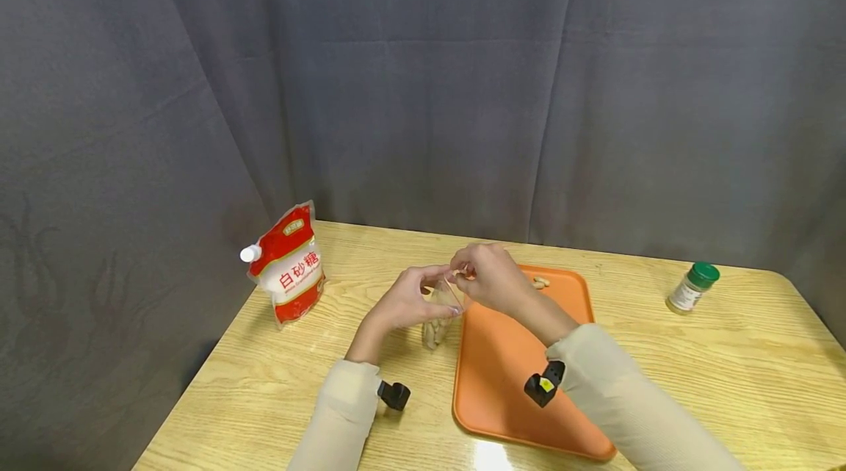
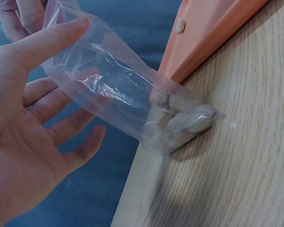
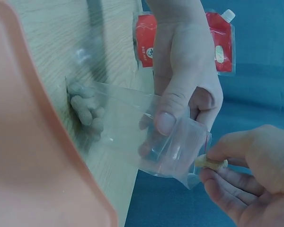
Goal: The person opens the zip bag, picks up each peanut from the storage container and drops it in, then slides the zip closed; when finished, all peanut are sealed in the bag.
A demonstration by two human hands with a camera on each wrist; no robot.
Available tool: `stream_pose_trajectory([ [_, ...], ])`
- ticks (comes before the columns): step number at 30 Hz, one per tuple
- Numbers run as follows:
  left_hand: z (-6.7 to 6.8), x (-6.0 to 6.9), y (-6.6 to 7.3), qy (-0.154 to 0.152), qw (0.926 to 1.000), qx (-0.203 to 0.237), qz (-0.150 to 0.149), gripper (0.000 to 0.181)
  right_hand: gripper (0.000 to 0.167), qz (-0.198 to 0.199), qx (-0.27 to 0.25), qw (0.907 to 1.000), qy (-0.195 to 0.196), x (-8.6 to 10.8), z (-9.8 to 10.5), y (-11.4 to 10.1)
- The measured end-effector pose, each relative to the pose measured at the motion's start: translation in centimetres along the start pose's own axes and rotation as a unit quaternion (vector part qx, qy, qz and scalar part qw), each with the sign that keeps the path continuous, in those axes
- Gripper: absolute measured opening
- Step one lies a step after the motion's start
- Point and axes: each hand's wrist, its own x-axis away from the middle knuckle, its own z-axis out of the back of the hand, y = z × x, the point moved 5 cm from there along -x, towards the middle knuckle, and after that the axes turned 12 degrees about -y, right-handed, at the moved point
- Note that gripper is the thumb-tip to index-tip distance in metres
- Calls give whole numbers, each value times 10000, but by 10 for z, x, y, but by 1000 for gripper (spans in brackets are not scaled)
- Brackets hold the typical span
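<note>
My left hand (image 1: 407,298) holds a clear plastic zip bag (image 2: 113,90) near its top, thumb on one side and fingers on the other. Several unshelled peanuts (image 3: 83,109) lie at the bottom of the bag, which meets the wooden table. At the bag's mouth, my right hand (image 1: 492,280) pinches a single peanut (image 3: 212,163) between thumb and fingers. An orange tray (image 1: 509,383) lies just right of the bag, beneath the right forearm. A few peanuts (image 1: 540,283) sit near its far edge; the arm may hide others.
A red and white sugar pouch (image 1: 297,269) with a white cap stands at the table's left edge. Farther right is a small jar (image 1: 690,287) with a green lid. A grey curtain (image 1: 423,89) hangs behind the wooden table (image 1: 694,368).
</note>
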Motion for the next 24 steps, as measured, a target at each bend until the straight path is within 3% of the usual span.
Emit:
stream_pose_trajectory([
  [15, 0, -1, 2, 11, 9999, -101, -77, 71, 8, -128, -211, 9997, -64, 2, 3, 4],
  [19, 0, -2, 0, 1, 9999, -59, -146, 68, 9, -324, -243, 9992, -63, 4, 12, 16],
  [24, -2, -3, -2, 34, 9998, 35, -216, 68, 8, -834, -246, 9962, -61, 11, 29, 45],
])
